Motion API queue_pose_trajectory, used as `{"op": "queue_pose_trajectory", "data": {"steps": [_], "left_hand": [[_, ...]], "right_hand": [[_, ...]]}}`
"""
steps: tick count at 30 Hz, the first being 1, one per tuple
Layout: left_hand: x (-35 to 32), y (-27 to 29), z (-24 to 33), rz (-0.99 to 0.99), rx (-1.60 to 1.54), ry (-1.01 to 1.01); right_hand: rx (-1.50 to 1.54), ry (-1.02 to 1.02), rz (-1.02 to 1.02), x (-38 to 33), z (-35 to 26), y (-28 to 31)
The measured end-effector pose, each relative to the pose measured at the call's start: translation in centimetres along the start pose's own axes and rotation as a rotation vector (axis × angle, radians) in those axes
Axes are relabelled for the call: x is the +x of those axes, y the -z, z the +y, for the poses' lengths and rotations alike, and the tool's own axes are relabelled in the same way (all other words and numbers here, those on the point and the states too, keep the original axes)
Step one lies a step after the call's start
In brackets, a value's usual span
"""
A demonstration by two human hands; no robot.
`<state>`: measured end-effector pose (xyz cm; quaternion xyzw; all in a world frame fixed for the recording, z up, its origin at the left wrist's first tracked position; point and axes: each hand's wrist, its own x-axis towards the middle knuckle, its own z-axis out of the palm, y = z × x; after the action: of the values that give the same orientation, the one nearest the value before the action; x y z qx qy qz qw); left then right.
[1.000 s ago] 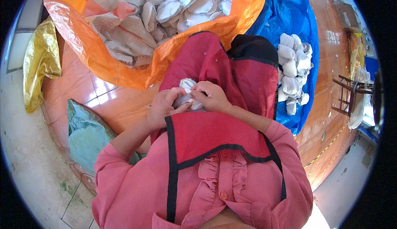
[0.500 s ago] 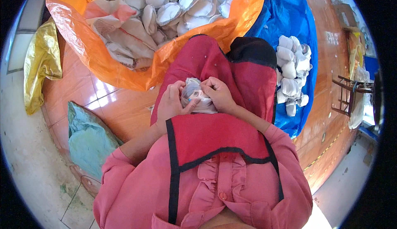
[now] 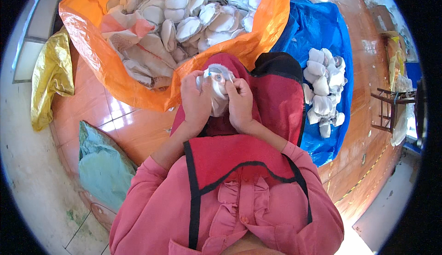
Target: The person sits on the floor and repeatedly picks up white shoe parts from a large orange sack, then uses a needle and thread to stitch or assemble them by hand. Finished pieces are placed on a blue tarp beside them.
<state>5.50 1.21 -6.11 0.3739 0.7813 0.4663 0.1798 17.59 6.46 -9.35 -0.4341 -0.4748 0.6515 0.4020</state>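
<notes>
A white cloth piece (image 3: 220, 99) with a rounded shape is held between both hands over my lap. A small round brownish spot and a bit of blue show near its far end; I cannot tell what they are. My left hand (image 3: 195, 101) grips its left side, thumb on top. On the right edge, my right hand (image 3: 240, 105) pinches the cloth between thumb and fingers. Beneath it lies my dark red apron (image 3: 276, 103).
Ahead, an orange sack (image 3: 152, 99) holds many white oval pads (image 3: 189, 28). To the right, a heap of white rounded cloth pieces (image 3: 322, 87) lies on a blue sheet (image 3: 301, 20). A yellow sack (image 3: 53, 78), a teal sack (image 3: 103, 167) and a dark wooden chair (image 3: 391, 99) stand around.
Both hands have moved the white cloth piece forward, away from my body. More of the piece shows now, and the right hand has shifted down along its right edge.
</notes>
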Motion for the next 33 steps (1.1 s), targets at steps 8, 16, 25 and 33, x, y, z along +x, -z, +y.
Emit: {"op": "queue_pose_trajectory", "data": {"steps": [8,16,25,33], "left_hand": [[-0.8,-1.8,0.9,-0.099,0.043,0.125],[-1.2,-3.4,-2.8,-0.007,-0.078,-0.056],[0.9,3.0,-1.5,-0.301,0.486,-0.430],[1.6,4.0,-1.8,-0.401,0.605,-0.727]], "right_hand": [[0.120,-0.052,-0.004,-0.1,1.0,-0.2],[0.446,-0.238,-0.053,-0.4,1.0,-0.5],[0.191,-0.170,-0.190,0.3,-0.6,0.1],[-0.226,0.036,-0.364,0.9,0.1,1.8]]}}
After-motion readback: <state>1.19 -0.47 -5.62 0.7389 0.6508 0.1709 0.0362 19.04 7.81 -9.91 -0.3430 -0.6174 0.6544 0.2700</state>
